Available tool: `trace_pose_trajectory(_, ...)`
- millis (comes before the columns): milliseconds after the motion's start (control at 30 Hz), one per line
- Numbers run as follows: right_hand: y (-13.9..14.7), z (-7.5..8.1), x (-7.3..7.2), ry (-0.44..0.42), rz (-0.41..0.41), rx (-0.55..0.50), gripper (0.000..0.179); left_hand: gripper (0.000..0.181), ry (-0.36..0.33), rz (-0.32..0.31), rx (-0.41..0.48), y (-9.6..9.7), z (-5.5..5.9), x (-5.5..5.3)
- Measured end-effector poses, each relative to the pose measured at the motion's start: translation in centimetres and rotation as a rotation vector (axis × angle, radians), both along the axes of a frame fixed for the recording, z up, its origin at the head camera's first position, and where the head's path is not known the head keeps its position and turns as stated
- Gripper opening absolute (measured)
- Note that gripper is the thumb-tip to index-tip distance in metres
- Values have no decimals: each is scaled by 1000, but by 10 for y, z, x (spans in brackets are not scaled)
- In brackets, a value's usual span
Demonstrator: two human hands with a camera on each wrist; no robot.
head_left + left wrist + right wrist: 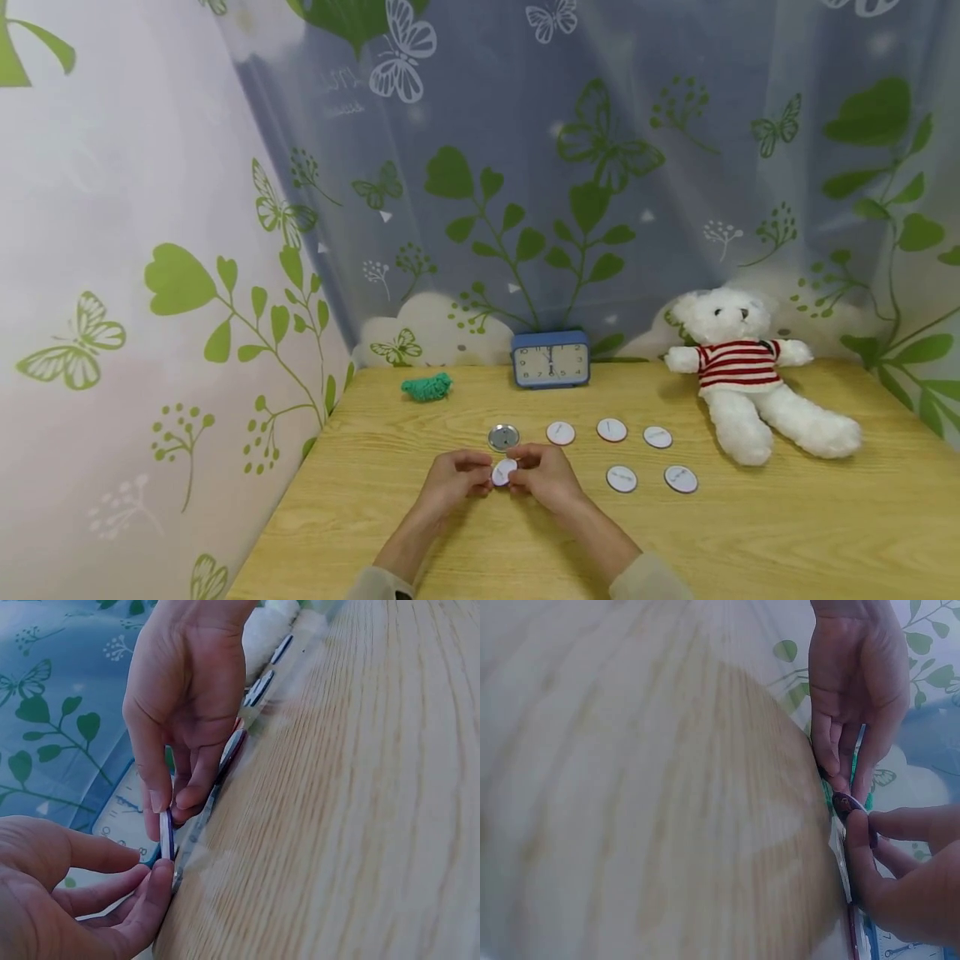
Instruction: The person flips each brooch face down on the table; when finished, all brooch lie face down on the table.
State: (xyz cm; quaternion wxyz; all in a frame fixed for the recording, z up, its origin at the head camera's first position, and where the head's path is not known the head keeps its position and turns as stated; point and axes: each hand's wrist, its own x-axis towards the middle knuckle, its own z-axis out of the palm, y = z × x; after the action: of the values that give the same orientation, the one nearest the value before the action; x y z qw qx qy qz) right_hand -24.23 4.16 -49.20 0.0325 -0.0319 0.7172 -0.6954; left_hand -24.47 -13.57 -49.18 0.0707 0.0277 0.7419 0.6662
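In the head view a small round pin badge (504, 472), pale side up, is held between the two hands just above the table. My left hand (455, 482) pinches one edge of it with thumb and fingers. The opposite edge is gripped by the thumb and forefinger of my right hand (550, 477). Seen edge-on in the left wrist view, the badge (166, 834) is thin with a dark blue rim. The right wrist view shows the dark front of the badge (844, 804). Just beyond the hands lies a silver-backed badge (503, 437).
Several white-backed badges lie to the right, among them one (561, 432) near the right hand and another (681, 479) farther off. Behind them stand a blue alarm clock (551, 360) and a green yarn bundle (427, 387). A white teddy bear (742, 375) sits at the right.
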Motion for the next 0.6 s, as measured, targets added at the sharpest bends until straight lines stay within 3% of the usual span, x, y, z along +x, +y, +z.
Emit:
trace_pose_trajectory(367, -3, 2, 0, 4, -30, 127, 27, 25, -5, 0, -20, -2, -3, -1)
trace_pose_trajectory(600, -2, 8, 3, 1, -51, 218, 25, 25, -11, 6, -19, -3, 0, 0)
